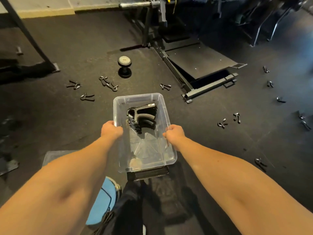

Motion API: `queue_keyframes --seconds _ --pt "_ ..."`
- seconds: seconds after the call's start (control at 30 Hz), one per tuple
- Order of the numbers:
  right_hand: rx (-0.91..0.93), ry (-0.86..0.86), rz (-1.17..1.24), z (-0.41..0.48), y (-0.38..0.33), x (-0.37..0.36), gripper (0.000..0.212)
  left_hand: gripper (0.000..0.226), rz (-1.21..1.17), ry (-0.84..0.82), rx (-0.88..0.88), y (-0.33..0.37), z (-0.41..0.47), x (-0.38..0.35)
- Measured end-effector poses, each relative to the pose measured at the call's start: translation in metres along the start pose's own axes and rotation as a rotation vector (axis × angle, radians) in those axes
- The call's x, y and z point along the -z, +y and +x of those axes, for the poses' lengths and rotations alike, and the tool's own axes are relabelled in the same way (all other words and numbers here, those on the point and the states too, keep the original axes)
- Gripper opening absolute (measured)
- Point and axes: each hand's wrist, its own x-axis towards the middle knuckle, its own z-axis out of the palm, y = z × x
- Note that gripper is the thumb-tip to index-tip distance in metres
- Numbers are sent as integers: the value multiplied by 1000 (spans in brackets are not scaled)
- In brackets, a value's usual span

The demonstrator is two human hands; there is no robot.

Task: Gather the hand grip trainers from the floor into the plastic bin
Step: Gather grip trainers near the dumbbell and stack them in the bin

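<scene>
I hold a clear plastic bin (166, 155) in front of me above the dark floor. My left hand (111, 130) grips its left rim and my right hand (173, 135) grips its right rim. Inside the bin, toward the far end, lies a stack of black hand grip trainers (141, 117). More grip trainers are scattered on the floor: several to the far left (87, 97) (74, 85) (108, 83), one ahead (165, 86), and several to the right (222, 123) (237, 117) (280, 100) (260, 164).
A dumbbell (124, 67) stands on the floor beyond the bin. A black machine frame with a footplate (201, 65) lies ahead to the right. A rack leg (30, 36) slants at the far left. A blue shoe (103, 202) and a clear lid (50, 156) are near my feet.
</scene>
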Motion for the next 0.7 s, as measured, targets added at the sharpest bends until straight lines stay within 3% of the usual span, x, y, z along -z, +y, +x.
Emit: queue_keyframes --seconds 0.1,0.33,0.57,0.7 --pt "14 -17 -1 64 -38 3 5 14 -39 13 34 35 61 -18" --pt "-64 -19 -7 227 -139 -9 10 21 -71 15 100 122 222 -47" --pt "-3 -57 -8 371 -233 -26 10 17 -91 21 125 195 379 -66" --pt "9 -66 8 465 -270 -44 6 26 -158 12 139 232 471 -87"
